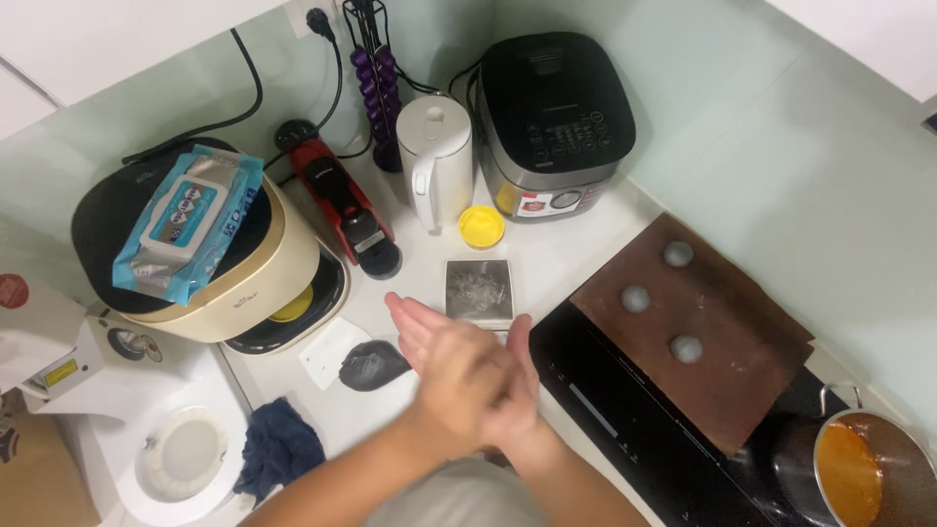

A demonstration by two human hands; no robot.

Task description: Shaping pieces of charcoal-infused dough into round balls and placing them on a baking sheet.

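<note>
White kitchen counter [576,256], appliances at back. Left hand [439,351] and right hand [512,390] pressed palm to palm, fingers flat; anything between is hidden. Dark dough lump [373,365] just left, nearer left hand.

Blue wipes pack [187,222] atop cream cooker [256,278] — rectangular, white-labelled.

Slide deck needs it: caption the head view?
Hands pressed together over counter, three grey balls on brown sheet.

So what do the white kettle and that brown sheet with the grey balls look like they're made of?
The white kettle looks like smooth matte plastic: even colour, soft highlights. The brown sheet seems baking paper or a thin liner: flat, dull, slightly creased at its edges. The grey balls look like soft dough.
</note>
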